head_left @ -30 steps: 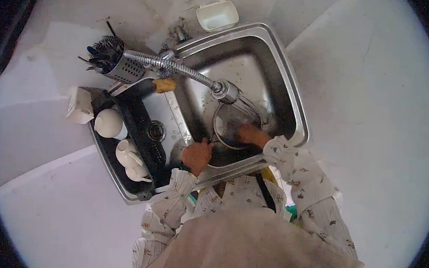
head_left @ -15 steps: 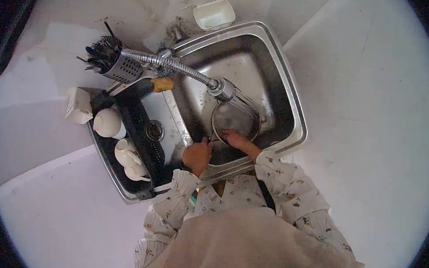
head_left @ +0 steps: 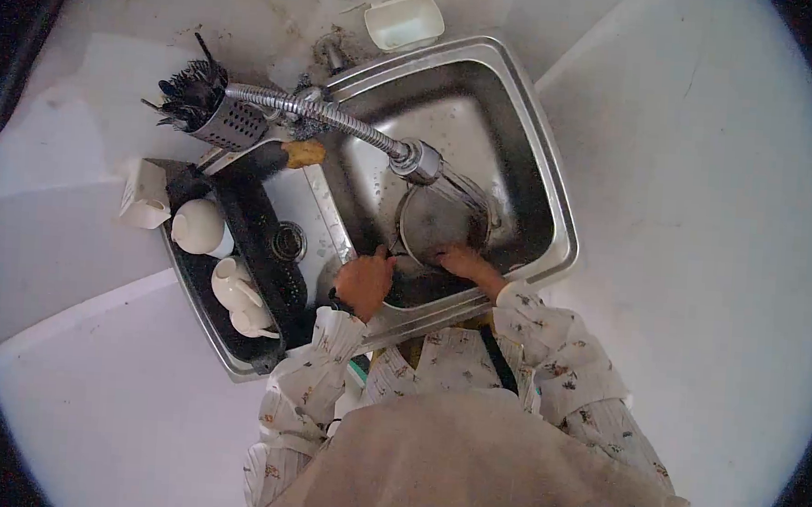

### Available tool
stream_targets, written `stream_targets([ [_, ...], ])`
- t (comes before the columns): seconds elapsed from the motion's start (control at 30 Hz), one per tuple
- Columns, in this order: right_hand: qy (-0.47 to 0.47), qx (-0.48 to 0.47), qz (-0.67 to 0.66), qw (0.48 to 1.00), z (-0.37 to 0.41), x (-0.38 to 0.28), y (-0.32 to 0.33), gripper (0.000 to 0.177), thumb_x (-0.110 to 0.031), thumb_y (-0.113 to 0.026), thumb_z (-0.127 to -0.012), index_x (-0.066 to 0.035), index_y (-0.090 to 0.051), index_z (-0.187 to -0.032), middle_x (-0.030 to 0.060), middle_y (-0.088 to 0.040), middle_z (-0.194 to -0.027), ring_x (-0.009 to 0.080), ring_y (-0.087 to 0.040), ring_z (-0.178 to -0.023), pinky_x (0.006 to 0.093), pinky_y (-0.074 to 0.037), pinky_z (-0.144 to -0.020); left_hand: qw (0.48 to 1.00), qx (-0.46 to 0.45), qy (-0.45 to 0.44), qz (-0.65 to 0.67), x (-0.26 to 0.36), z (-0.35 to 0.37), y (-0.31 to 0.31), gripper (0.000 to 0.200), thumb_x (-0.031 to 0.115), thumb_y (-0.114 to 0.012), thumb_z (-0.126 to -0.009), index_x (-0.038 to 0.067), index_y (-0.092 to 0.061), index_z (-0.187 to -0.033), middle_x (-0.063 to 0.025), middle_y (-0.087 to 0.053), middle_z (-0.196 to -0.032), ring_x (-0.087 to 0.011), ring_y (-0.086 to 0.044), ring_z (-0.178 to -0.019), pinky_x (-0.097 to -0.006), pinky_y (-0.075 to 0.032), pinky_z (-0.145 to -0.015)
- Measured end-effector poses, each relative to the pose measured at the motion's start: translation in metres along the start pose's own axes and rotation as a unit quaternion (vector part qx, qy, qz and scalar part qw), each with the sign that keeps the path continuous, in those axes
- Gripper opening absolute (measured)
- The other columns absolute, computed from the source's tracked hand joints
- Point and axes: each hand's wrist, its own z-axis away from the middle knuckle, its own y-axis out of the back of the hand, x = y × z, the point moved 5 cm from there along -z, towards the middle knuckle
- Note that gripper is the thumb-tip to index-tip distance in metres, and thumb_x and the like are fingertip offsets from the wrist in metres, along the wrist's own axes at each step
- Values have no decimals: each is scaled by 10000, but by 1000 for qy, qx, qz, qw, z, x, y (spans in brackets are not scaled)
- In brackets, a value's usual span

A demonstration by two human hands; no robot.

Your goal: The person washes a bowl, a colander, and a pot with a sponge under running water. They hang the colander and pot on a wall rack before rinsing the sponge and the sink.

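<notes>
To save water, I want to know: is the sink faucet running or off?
Running: pale streaks of water fan from the faucet head onto the round pan.

fingers of left hand (head_left: 364, 283) hidden at the pan (head_left: 436, 223); utensils (head_left: 179, 91) indistinct.

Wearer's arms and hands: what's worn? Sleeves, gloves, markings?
No gloves: left hand and right hand are bare. The left sleeve and right sleeve are long and pale, with a small scattered print and gathered, ruffled cuffs.
</notes>
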Motion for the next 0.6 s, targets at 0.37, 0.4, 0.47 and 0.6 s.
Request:
stream_targets([
  [0.37,137,133,342,920,-7,61,15,171,-136,-520,-756,-34,-646,-811,206,-596,-910,354,-535,-974,464,-407,-888,999,-49,-20,-12,-2,-7,18,382,388,-453,-867,59,-563,-1027,-145,-640,-751,-316,-639,-698,-446,-509,-608],
  [0.4,70,162,292,940,-4,65,2,165,-132,-523,-763,-30,-642,-814,193,-602,-905,350,-546,-954,459,-417,-873,998,-39,-13,-38,-1,-6,22,390,388,-461,-863,49,-561,-1027,-141,-642,-737,-313,-641,-692,-447,-510,-607],
  [0.47,2,192,242,951,1,55,-8,159,-128,-526,-769,-25,-637,-817,181,-609,-900,346,-557,-935,454,-427,-857,998,-37,-36,-46,-2,-11,12,374,411,-430,-867,117,-562,-1058,-134,-641,-749,-318,-637,-694,-461,-503,-585],
  [0.6,-144,-11,-98,985,0,-8,-9,187,-154,-507,-800,-20,-630,-848,164,-620,-904,333,-579,-881,431,-430,-841,997,-42,-29,-50,1,-9,19,355,423,-397,-873,184,-568,-1072,-112,-644,-775,-317,-634,-711,-470,-501,-580],
])
